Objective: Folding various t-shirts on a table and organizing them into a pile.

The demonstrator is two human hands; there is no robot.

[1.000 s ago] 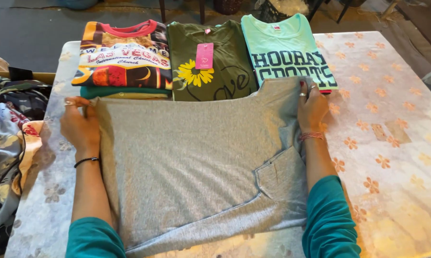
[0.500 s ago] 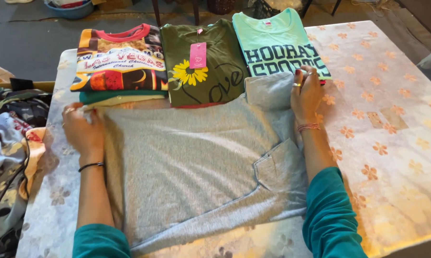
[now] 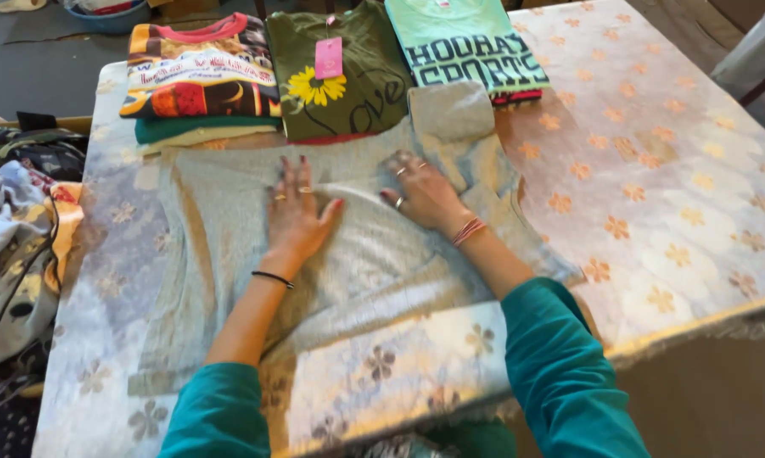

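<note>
A grey T-shirt (image 3: 229, 246) lies spread on the floral tablecloth (image 3: 654, 187), one sleeve flipped up toward the far folded shirts. My left hand (image 3: 296, 212) presses flat on the shirt's middle, fingers spread. My right hand (image 3: 420, 191) lies flat on the fabric just to its right, beside the folded-up grey sleeve (image 3: 450, 110). Neither hand grips anything. Both arms wear teal sleeves.
Three folded shirts line the far edge: a striped multicoloured one (image 3: 200, 72) on a small stack, an olive one with a sunflower and pink tag (image 3: 340, 76), and a mint one (image 3: 463, 47). A heap of loose clothes (image 3: 13, 246) sits off the table's left side.
Both hands left the shirt's outer edges and came together onto its middle, now pressing flat. The grey shirt shifted and its right sleeve flipped upward.
</note>
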